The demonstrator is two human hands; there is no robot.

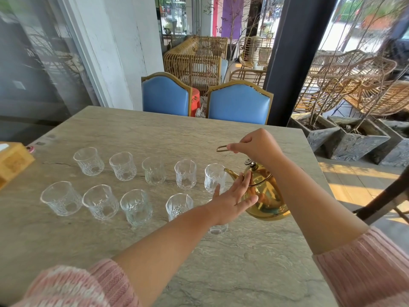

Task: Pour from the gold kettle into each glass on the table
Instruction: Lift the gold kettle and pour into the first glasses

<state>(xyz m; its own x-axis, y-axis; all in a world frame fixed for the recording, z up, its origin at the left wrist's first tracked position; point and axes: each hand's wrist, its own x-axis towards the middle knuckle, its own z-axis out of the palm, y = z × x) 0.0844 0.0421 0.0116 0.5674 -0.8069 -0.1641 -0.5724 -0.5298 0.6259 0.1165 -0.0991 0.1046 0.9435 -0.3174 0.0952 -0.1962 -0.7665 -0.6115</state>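
The gold kettle (266, 196) stands on the stone table (155, 134) at the right, its spout beside the rim of the rightmost back-row glass (214, 177). My right hand (256, 145) is shut on the kettle's thin handle above the lid. My left hand (233, 199) lies flat with fingers spread against the kettle's side. Several clear cut glasses (122, 166) stand in two rows across the table. The rightmost front glass (218, 228) is mostly hidden under my left wrist.
A wooden box (12, 163) sits at the table's left edge. Two blue chairs (239, 104) stand behind the far edge. Stone planters (354, 138) and rattan chairs stand to the right, and a dark chair back (380, 200) is close at the right.
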